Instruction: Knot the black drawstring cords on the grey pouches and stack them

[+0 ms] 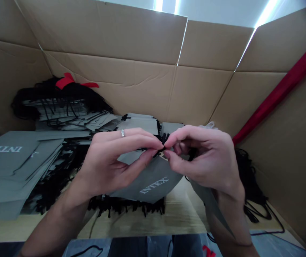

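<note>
Two hands work inside a big cardboard box, above a wood table. Lots of gray INTEX bags lie in piles on the left. The left hand and right hand hold up one bag and pinch its black strings tight between their fingers. A ring shines on the left hand.

Bright overhead light, soft shadows, edges wide-angle bowed.

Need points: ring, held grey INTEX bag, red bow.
Ring [122, 133]: head view, on the silver band.
Grey INTEX bag [154, 185]: head view, on the white lettering.
Red bow [65, 80]: head view, on its left loop.
</note>
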Motion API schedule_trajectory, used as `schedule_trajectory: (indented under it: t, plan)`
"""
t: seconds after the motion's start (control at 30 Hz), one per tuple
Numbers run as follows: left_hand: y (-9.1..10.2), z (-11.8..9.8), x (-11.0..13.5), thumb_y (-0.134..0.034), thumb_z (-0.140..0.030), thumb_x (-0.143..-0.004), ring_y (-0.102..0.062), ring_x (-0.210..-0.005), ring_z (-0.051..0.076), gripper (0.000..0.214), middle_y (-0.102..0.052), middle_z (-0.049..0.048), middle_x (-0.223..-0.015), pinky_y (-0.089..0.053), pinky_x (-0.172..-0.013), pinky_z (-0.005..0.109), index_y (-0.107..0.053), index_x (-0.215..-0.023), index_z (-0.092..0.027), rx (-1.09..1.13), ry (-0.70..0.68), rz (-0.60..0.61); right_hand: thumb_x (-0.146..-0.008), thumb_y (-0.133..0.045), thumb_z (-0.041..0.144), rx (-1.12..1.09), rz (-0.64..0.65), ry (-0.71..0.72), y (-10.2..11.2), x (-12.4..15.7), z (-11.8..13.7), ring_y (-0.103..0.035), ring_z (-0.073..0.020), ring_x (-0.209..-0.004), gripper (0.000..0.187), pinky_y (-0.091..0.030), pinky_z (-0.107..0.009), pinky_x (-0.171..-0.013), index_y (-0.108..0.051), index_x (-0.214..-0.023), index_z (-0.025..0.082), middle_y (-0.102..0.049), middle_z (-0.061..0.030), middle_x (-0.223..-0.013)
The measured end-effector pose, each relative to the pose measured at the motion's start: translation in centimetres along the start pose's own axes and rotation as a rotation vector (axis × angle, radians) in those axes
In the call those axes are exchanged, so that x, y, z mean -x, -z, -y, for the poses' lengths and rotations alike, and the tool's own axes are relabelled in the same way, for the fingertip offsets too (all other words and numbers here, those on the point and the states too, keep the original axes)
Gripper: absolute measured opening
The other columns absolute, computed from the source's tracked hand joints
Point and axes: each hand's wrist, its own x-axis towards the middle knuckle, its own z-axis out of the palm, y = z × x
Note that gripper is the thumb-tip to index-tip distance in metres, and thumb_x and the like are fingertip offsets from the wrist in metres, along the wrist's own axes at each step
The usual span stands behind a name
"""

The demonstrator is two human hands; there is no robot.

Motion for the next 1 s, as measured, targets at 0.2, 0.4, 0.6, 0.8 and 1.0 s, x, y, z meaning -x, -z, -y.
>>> schedule_trajectory:
  t: [0.2,0.4,0.6,0.8,1.0]
  plan:
    - [0.8,0.2,0.1,-0.079,-0.007,-0.094,-0.08,-0.084,0.01,0.019,-0.084,-0.0016,-0.1,-0.063,-0.079,0.016,-0.077,-0.106,-0.021,-0.139,-0.131,0.083,-0.08,-0.075,0.004,0.003,0.13,-0.101,0.4,-0.1,0.3,-0.054,-0.005,-0.06,0.017,-0.043,-0.018,-0.05,-0.076,-0.089,0.019,-0.062,0.0072,-0.07]
    - [1.4,0.1,0.7,-0.078,-0.009,-0.097,-0.078,-0.08,0.011,0.014,-0.082,0.0018,-0.1,-0.061,-0.077,0.018,-0.072,-0.105,-0.018,-0.245,-0.182,0.19,-0.078,-0.074,0.003,0.112,0.201,-0.03,0.4,0.0,0.3,-0.053,-0.0024,-0.061,0.015,-0.044,-0.013,-0.056,-0.076,-0.087,0.016,-0.061,0.0085,-0.069]
    - [1.0,0.0,1.0,-0.074,-0.013,-0.1,-0.075,-0.074,0.012,0.009,-0.08,0.0025,-0.096,-0.057,-0.07,0.022,-0.067,-0.101,-0.018,-0.281,-0.214,0.247,-0.082,-0.076,0.003,0.277,0.255,0.146,0.9,0.2,0.2,-0.059,-0.0039,-0.073,0.015,-0.048,-0.014,-0.072,-0.077,-0.093,0.013,-0.068,0.0045,-0.081]
    - [0.8,0.3,1.1,-0.077,-0.006,-0.093,-0.078,-0.078,0.013,0.017,-0.08,0.0032,-0.096,-0.061,-0.075,0.02,-0.07,-0.105,-0.017,-0.174,-0.228,0.194,-0.076,-0.078,0.003,0.188,0.24,0.117,0.7,0.2,0.1,-0.056,-0.0019,-0.066,0.014,-0.045,-0.012,-0.064,-0.073,-0.083,0.014,-0.064,0.007,-0.074]
    - [0.9,0.3,0.4,-0.079,-0.001,-0.081,-0.075,-0.065,0.009,0.022,-0.08,-0.0011,-0.083,-0.059,-0.065,0.015,-0.074,-0.093,-0.019,-0.049,-0.171,0.096,-0.07,-0.074,0.001,-0.029,0.186,-0.042,-0.2,0.3,0.4,-0.053,-0.002,-0.06,0.018,-0.042,-0.011,-0.054,-0.072,-0.079,0.016,-0.061,0.0086,-0.068]
